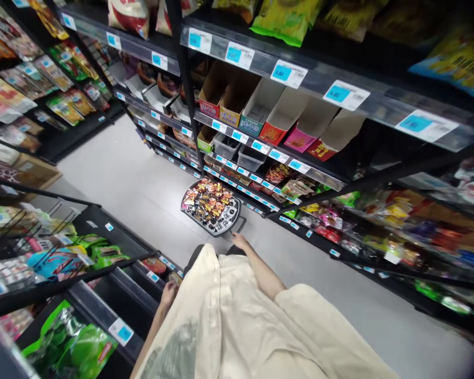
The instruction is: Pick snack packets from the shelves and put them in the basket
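Note:
A dark shopping basket [240, 206], loaded with several dark, red and yellow snack packs [207, 197] and shiny silvery packs [225, 218], stands on the floor before me. At its near right corner my right hand [240, 241] is closed by the looped handle [242, 225]; its fingertips are small in view and meet the basket's near edge. Down at my left side my left hand [169, 292] has its fingers curled, close to a low shelf with packaged food [156, 266]. Whether anything lies in those fingers is hidden.
Tall black shelving [316, 68] with price tags and bagged snacks runs along the right. Mid-height on it are open cardboard boxes [276, 118] and clear plastic bins [250, 158]. More shelves [82, 284] hem the left. Grey floor [118, 152] lies between; a brown carton [35, 171] sits left.

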